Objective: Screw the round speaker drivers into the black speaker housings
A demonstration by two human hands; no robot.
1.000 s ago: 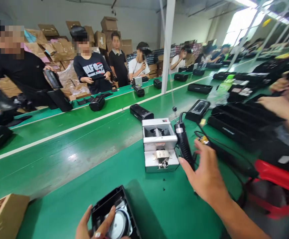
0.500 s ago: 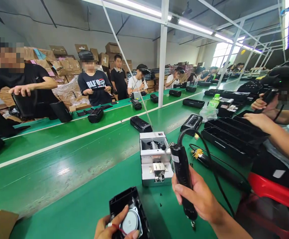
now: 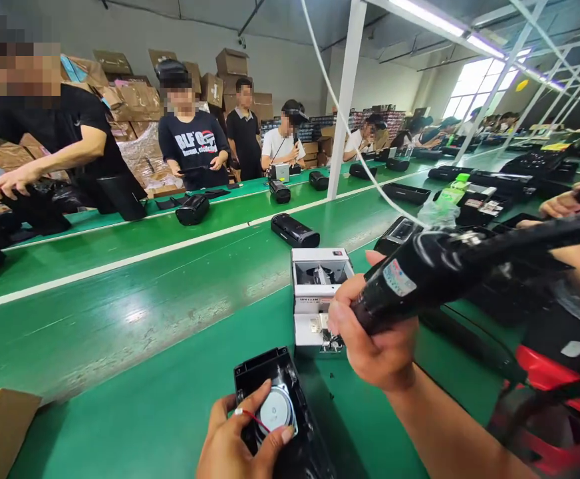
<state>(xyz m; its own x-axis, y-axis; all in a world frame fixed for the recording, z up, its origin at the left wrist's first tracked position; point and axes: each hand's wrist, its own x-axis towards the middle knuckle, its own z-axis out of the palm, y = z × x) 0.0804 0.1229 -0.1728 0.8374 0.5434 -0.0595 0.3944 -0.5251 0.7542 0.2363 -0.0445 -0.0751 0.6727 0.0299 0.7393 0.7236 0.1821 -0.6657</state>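
My left hand (image 3: 243, 436) grips a round silver speaker driver (image 3: 275, 410) with thumb and fingers, a red wire beside them. The driver sits inside an open black speaker housing (image 3: 310, 436) at the bottom centre. My right hand (image 3: 382, 346) is wrapped round a black electric screwdriver (image 3: 410, 276) with a thick cable. It is raised and tilted, its cable end toward the upper right; its bit is hidden. Just behind the right hand stands a white screw feeder (image 3: 322, 303), whose front outlet the hand comes close to. Small dark screws (image 3: 331, 386) lie on the green bench.
A black speaker (image 3: 294, 230) lies on the green belt (image 3: 120, 313) beyond the feeder. A cardboard box (image 3: 3, 429) stands at lower left. Co-workers stand across the belt; another person's hand (image 3: 564, 203) is at right, near a red stool (image 3: 549, 372).
My right hand has lifted and swung the screwdriver from nearly upright to a slant, bringing it nearer the feeder's front. My left hand stays on the speaker driver. The view has shifted slightly.
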